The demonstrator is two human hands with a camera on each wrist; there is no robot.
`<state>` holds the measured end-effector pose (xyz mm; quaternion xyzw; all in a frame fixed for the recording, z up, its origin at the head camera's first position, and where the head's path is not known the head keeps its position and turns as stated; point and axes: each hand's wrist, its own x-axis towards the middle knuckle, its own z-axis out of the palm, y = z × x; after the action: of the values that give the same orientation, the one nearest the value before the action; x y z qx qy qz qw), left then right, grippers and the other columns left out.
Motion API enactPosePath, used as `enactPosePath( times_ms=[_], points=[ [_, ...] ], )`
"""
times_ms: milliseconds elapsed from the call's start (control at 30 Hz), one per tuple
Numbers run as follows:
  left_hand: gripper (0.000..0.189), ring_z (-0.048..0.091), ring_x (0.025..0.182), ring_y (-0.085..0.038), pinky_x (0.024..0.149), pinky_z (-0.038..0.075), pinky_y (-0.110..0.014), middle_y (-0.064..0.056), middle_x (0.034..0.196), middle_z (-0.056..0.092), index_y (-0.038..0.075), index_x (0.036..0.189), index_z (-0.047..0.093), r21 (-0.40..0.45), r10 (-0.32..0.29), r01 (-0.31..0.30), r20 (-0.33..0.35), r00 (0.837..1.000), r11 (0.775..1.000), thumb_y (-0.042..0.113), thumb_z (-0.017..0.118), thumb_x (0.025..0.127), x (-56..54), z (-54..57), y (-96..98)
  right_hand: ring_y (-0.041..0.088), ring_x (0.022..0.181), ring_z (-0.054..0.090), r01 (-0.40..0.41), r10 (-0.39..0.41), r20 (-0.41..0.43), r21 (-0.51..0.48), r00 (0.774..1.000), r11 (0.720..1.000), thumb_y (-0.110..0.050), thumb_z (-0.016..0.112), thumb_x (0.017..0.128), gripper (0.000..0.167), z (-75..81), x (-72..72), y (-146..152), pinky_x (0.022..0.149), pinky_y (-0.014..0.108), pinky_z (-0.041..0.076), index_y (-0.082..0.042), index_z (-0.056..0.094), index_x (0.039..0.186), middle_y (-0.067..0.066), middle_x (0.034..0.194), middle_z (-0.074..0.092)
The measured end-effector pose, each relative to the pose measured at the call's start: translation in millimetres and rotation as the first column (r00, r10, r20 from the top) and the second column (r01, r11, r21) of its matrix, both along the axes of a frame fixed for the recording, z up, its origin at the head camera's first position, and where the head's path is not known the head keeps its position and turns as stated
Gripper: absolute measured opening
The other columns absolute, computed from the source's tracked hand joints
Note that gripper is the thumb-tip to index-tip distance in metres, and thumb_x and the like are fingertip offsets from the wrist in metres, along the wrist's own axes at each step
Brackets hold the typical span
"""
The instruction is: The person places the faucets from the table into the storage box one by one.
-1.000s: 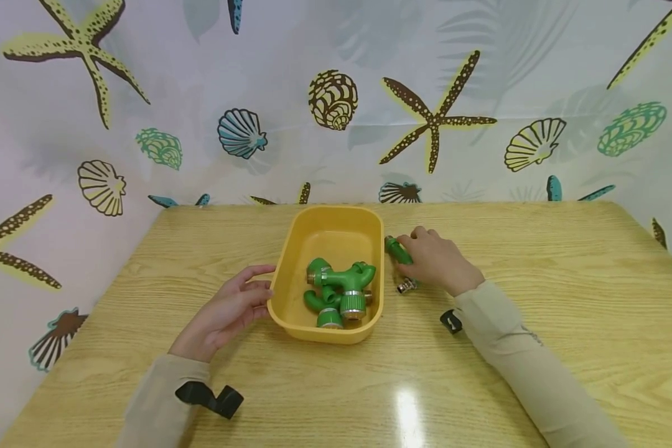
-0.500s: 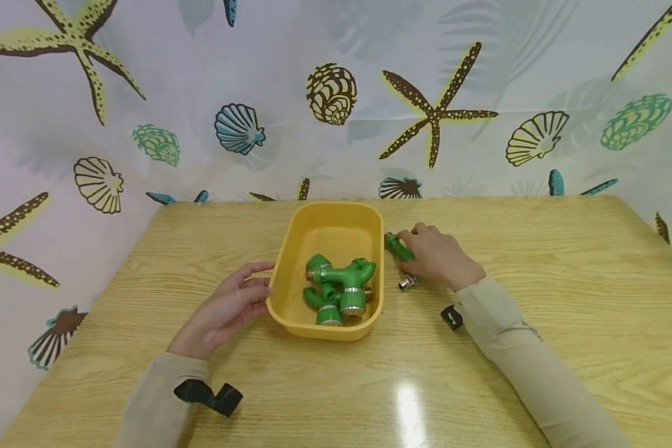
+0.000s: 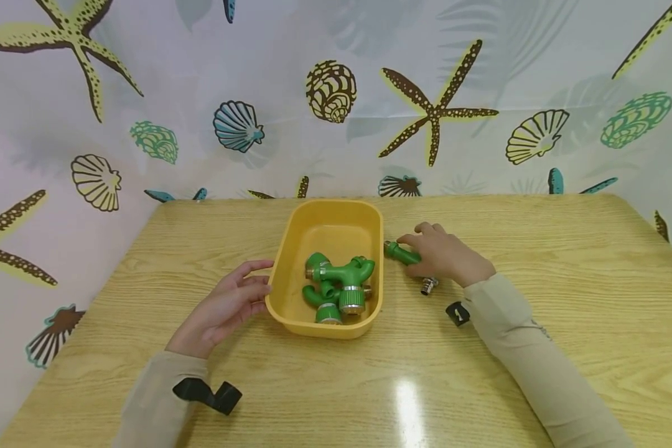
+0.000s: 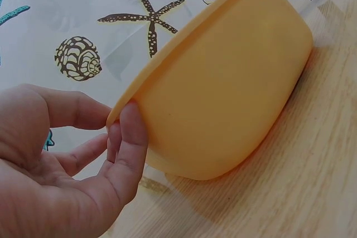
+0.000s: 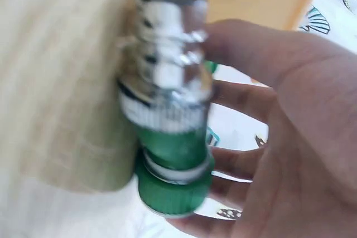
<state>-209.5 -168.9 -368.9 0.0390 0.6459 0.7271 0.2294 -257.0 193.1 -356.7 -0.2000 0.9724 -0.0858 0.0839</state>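
A green tap (image 3: 401,254) with a silver hose nozzle (image 3: 428,286) lies on the table just right of the yellow bin. My right hand (image 3: 448,255) holds it from above, covering its middle; in the right wrist view the green-and-silver tap (image 5: 175,149) stands blurred beside the curled fingers. At the bin's left side, my left hand (image 3: 232,305) touches the rim with loosely spread fingers. The left wrist view has fingertips against the rim and outer wall of the bin (image 4: 223,82). Several green taps (image 3: 347,274) with brassy ends are piled in the bin's near half.
The wooden table (image 3: 325,392) ends at a pale cloth backdrop (image 3: 291,56) printed with shells and starfish. A black strap mount (image 3: 210,395) sits on the left sleeve, and another black piece (image 3: 457,313) is by the right cuff.
The right hand has shifted slightly right and the tap has turned with it, its silver nozzle swinging right. The left hand and the bin stay in place.
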Motion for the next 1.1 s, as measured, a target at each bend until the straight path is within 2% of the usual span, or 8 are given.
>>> enactPosePath(
  times_ms=[167,533,1100],
  points=[
    [0.05,0.06,0.093,-0.019,0.077,0.052,-0.029,-0.015,0.114,0.053,-0.002,0.143,0.029,-0.006,-0.002,0.002,-0.002,1.0,1.0,-0.004,0.047,0.096,0.7,0.0,-0.6,0.046,0.118,0.044,-0.007,0.007,-0.018,0.0,1.0,1.0,-0.027,0.068,0.09,0.058,-3.7,-0.4,-3.1,0.089,0.063,0.04,-0.008,0.049,0.141,0.028,0.132,0.045],
    [0.051,0.06,0.093,-0.019,0.079,0.052,-0.029,-0.015,0.114,0.053,-0.002,0.143,0.029,-0.003,0.004,-0.004,0.001,1.0,1.0,-0.004,0.047,0.096,0.6,0.0,-0.2,0.041,0.108,0.051,-0.047,0.052,-0.079,0.055,0.996,0.997,-0.02,0.069,0.089,0.052,-3.9,0.5,-3.7,0.079,0.058,0.047,-0.01,0.053,0.137,0.023,0.122,0.054],
    [0.051,0.06,0.093,-0.019,0.079,0.052,-0.028,-0.016,0.115,0.052,-0.002,0.143,0.028,0.003,0.011,-0.011,0.003,1.0,1.0,-0.004,0.047,0.096,-0.5,-2.0,0.2,0.036,0.097,0.055,-0.106,0.109,-0.065,0.043,0.992,0.993,-0.021,0.074,0.084,0.05,-2.5,-1.3,2.0,0.072,0.055,0.05,-0.014,0.059,0.131,0.018,0.111,0.057]
  ],
)
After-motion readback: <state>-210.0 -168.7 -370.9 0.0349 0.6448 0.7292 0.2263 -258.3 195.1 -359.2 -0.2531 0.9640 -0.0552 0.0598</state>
